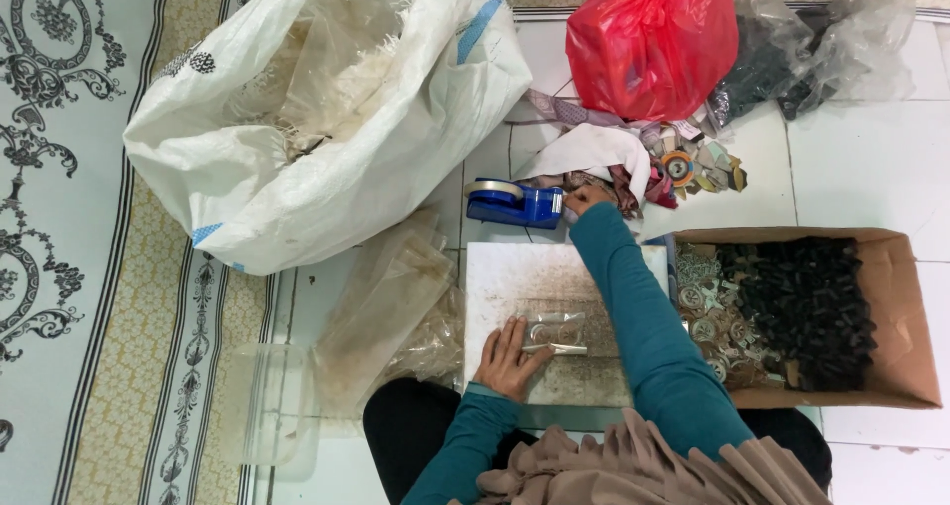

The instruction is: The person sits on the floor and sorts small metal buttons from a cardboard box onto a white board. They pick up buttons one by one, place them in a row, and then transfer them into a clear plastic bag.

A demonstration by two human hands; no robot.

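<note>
Left hand presses flat, open, on a small clear packet; right hand reaches far, fingers pinching at the blue tape dispenser.

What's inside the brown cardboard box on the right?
The cardboard box holds a heap of small black pieces on its right and a pile of small round pale pieces on its left. The teal sleeve covers the box's left edge; the bottom is hidden under both piles.
</note>
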